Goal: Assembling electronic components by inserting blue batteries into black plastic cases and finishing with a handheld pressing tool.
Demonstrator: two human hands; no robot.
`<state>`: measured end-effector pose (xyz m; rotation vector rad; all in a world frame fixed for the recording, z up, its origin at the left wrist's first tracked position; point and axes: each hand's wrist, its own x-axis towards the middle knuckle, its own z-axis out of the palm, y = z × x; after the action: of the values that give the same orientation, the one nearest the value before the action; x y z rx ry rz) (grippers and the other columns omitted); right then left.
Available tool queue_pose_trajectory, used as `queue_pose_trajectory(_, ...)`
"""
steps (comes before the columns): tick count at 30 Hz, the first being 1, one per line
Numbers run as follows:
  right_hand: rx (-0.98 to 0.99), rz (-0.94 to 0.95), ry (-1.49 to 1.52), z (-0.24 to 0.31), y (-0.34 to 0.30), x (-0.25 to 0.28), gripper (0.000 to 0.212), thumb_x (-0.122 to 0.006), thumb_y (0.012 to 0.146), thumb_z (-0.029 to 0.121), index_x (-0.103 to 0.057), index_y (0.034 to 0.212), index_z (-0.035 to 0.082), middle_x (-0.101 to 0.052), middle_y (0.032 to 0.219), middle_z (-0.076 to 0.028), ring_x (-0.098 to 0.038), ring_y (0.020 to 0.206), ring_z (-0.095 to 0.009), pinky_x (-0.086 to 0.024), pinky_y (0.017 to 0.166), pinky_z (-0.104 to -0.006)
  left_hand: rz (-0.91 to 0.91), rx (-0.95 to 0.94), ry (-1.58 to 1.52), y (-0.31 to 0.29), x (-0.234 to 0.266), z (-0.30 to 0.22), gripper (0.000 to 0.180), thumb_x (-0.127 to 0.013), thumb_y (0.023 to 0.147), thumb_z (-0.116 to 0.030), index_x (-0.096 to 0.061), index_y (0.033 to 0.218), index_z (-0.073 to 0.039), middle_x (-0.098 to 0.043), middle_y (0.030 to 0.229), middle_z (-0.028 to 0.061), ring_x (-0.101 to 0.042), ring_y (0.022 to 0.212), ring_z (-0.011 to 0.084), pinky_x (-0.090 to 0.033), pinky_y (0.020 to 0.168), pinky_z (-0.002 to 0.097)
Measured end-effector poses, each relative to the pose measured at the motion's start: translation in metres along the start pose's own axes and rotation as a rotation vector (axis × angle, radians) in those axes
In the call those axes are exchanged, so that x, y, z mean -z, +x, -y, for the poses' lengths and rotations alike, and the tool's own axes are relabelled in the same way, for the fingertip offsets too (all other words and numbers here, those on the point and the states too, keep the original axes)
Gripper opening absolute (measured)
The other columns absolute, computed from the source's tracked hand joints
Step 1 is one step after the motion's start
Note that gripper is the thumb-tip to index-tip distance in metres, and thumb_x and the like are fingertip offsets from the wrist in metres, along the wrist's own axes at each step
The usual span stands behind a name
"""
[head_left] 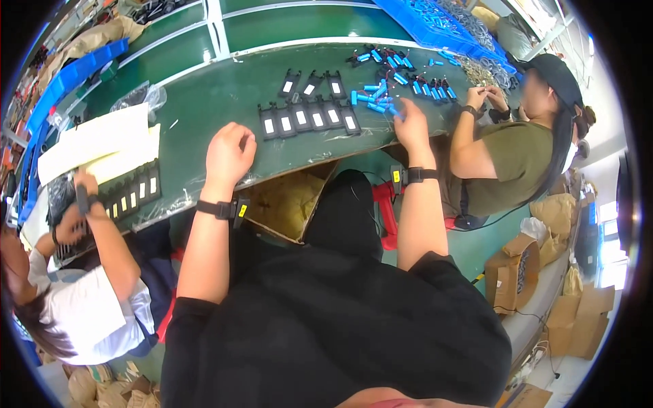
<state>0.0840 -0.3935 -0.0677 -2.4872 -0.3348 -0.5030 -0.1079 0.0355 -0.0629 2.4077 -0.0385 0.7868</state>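
Observation:
My left hand (231, 153) is over the near edge of the green table, its fingers curled inward; whatever they may hold is hidden. To the right, my right hand (413, 128) reaches to a loose pile of blue cylindrical cells (375, 99), its fingertips closed on a blurred blue cell (394, 111). Between my hands lies a row of black plastic cases (300, 121) with white labels. Behind it are 3 more black cases (311, 86). Farther right, several blue cells with dark wired parts (434, 90) lie in a row.
On the left a person in white (88, 319) works beside yellowish sheets (102, 146) and another row of black cases (132, 192). On the right a person in an olive shirt (510, 153) handles small parts. A blue bin (435, 27) stands at the back; an open carton (279, 204) sits below the table edge.

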Motion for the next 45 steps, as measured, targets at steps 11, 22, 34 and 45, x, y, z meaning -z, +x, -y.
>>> queue_pose_trajectory(11, 0.078, -0.203, 0.687, 0.121, -0.053, 0.017, 0.021, -0.083, 0.091, -0.001, -0.068, 0.105, 0.003, -0.07, 0.1, -0.003, -0.066, 0.08, -0.008, -0.055, 0.071, -0.024, 0.083, 0.249, -0.767, -0.021, -0.042, -0.068, 0.02, -0.08, 0.101, -0.014, -0.08, 0.119, -0.008, -0.081, 0.109, 0.0061, -0.076, 0.095, 0.0149, -0.061, 0.086, 0.0313)
queue_pose_trajectory(22, 0.524, -0.011, 0.457, 0.186, -0.1, 0.004, 0.03, -0.083, 0.083, -0.005, -0.071, 0.111, 0.0, -0.067, 0.115, -0.012, -0.075, 0.094, -0.024, -0.062, 0.082, -0.0321, 0.185, 0.715, -1.436, -0.005, -0.05, -0.133, 0.03, -0.071, 0.109, -0.008, -0.07, 0.135, 0.007, -0.079, 0.123, 0.0154, -0.078, 0.107, 0.0186, -0.064, 0.096, 0.031)
queue_pose_trajectory(34, 0.674, 0.192, 0.367, 0.171, -0.061, 0.025, 0.051, -0.092, 0.078, 0.006, -0.077, 0.127, 0.007, -0.074, 0.127, -0.014, -0.073, 0.116, -0.033, -0.061, 0.099, -0.0425, 0.345, 0.56, -1.171, -0.008, -0.062, -0.113, 0.022, -0.064, 0.111, -0.006, -0.062, 0.13, 0.005, -0.081, 0.117, 0.0129, -0.079, 0.101, 0.0161, -0.066, 0.091, 0.0322)
queue_pose_trajectory(45, 0.79, 0.38, 0.355, 0.159, -0.019, 0.023, 0.042, -0.092, 0.078, 0.004, -0.082, 0.119, 0.007, -0.074, 0.125, -0.01, -0.073, 0.102, -0.024, -0.062, 0.089, -0.0356, 0.302, 0.417, -1.009, 0.009, -0.063, -0.11, 0.018, -0.066, 0.11, -0.012, -0.062, 0.124, -0.001, -0.082, 0.101, 0.0115, -0.08, 0.091, 0.0182, -0.066, 0.076, 0.0319)
